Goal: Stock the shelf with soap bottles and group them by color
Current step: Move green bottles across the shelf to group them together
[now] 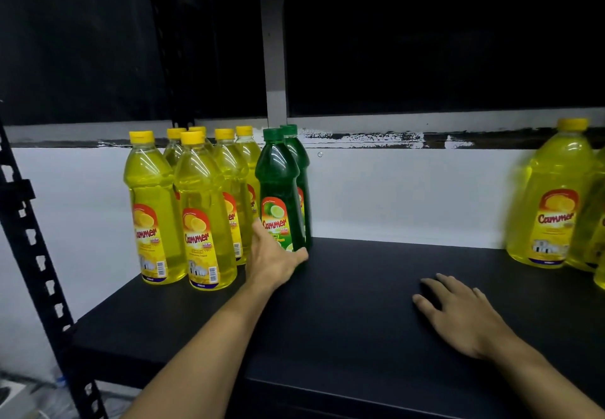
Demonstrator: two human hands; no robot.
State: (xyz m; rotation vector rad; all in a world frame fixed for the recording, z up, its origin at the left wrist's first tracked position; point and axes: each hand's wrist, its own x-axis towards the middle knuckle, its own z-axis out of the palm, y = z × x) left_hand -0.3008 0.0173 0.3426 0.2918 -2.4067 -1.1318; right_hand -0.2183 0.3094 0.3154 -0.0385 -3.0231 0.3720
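Two green bottles (282,189) upright, front one gripped low by left hand (273,259) — right hand (458,315) flat, empty, farther off — yellow group (186,202) immediately left.

1. Front yellow bottle (205,218): label reads "Cammer", with "NEW" beneath.
2. Left yellow bottle (153,209): same "Cammer" and "NEW" marking.
3. Front green bottle (278,196): label reads "Cammer", "NEW".
4. Large yellow bottle (553,196), far right: "Cammer"; smaller print illegible.

Yellow bottles (150,209), green bottles (278,189), seemingly black shelf (360,287).
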